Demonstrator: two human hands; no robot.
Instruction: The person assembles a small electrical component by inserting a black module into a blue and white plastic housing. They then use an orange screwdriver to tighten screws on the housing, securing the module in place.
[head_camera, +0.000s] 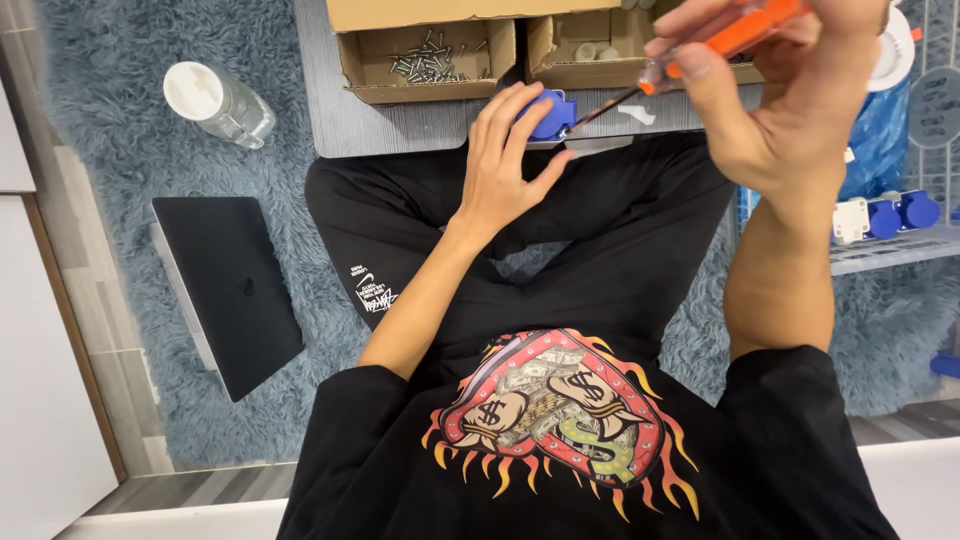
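- your left hand (497, 165) rests on a blue plug part (548, 112) at the near edge of the grey tabletop (350, 125), fingers curled loosely round its left side and clamped on it, thumb stretched toward the tool's tip.
- your right hand (790, 95) is raised above the near right stretch of the tabletop, fingers closed round the orange handle of a screwdriver (690, 50).
- the screwdriver's dark shaft slants down and left, and its tip meets the blue plug part just beside your left fingertips.
- a small white piece (636, 114) lies on the tabletop just right of the blue plug part, under the shaft.
- farther back on the tabletop stand two open cardboard boxes side by side: the left box (430, 60) holds loose screws, the right box (590, 45) holds small pale parts you can't make out clearly.
- you sit cross-legged on a shaggy blue rug (110, 150), in black trousers and a black printed shirt.
- on the rug to your left lies a closed dark laptop (230, 290), and beyond it a clear bottle with a white cap (220, 100) on its side.
- to your right, a wire shelf (890, 250) carries more blue and white plug parts (885, 215), well apart from your hands.
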